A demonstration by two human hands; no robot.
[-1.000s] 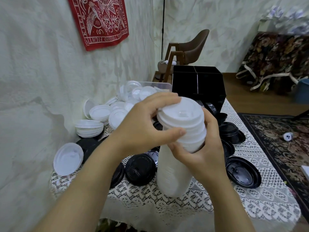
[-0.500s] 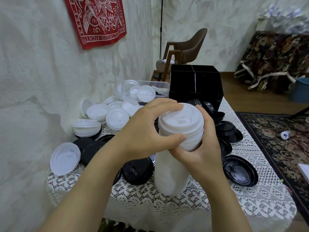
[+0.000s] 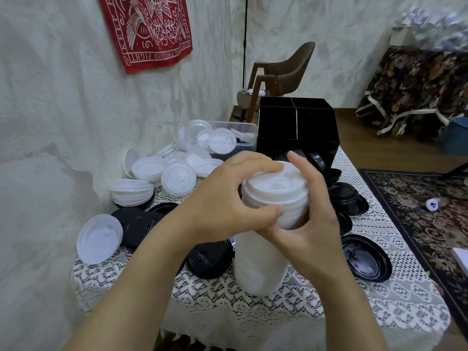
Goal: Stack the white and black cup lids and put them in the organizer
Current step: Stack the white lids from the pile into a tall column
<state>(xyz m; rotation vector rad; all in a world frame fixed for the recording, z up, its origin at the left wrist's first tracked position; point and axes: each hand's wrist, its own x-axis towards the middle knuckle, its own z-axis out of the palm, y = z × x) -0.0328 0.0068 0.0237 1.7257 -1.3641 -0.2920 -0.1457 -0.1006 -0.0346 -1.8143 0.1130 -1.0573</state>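
Observation:
A tall stack of white lids [image 3: 260, 259] stands on the lace-covered table [image 3: 354, 312] in front of me. My left hand [image 3: 225, 201] grips its top from the left, thumb across the front. My right hand [image 3: 314, 219] holds the upper part from the right, fingers raised past the top lid. Loose white lids [image 3: 177, 178] lie at the back left. Black lids [image 3: 364, 257] are scattered on both sides of the stack. The black organizer [image 3: 296, 127] stands at the table's far end, with black lids in its lower opening.
A clear plastic bin [image 3: 240, 127] with white lids sits left of the organizer, against the wall. A brown chair [image 3: 286, 72] stands behind the table. A patterned rug [image 3: 417, 211] covers the floor on the right.
The top of the stack has sunk lower and both hands have followed it down a little; my right fingers now stand higher beside the top lid.

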